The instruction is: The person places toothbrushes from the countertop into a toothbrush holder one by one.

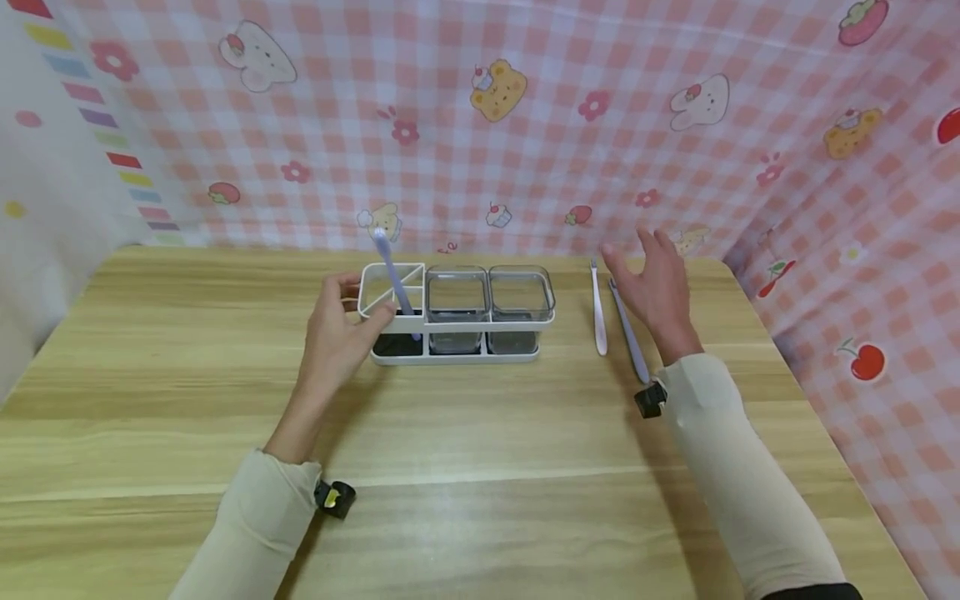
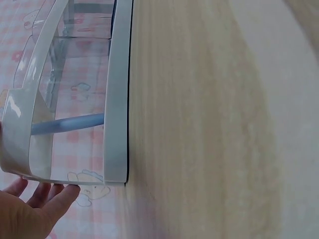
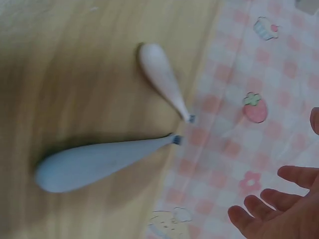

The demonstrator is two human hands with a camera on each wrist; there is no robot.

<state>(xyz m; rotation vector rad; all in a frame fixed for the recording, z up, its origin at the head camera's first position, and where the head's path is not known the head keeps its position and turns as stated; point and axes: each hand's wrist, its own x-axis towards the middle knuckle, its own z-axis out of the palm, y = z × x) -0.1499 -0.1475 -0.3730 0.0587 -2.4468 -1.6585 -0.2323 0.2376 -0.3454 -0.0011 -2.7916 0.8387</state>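
Observation:
The left hand [image 1: 333,333] grips the left end of a white rack [image 1: 480,327], thumb in front and fingers round the side; in the left wrist view its fingertips [image 2: 60,199] touch the rack's end [image 2: 117,99]. A purple toothbrush [image 1: 393,275] leans in the divided left compartment. Fingers spread and holding nothing, the right hand [image 1: 656,292] hovers beside two toothbrushes lying on the table, a pale one [image 1: 598,317] and a bluish-purple one [image 1: 632,337]. The right wrist view shows both, pale [image 3: 162,72] and bluish [image 3: 99,164], apart from the hand [image 3: 284,209].
Two clear square cups [image 1: 457,292] sit in the rack's middle and right places. The wooden table [image 1: 465,500] ends at a pink checked cloth [image 1: 337,108] at the back, and more of this cloth hangs along the right side.

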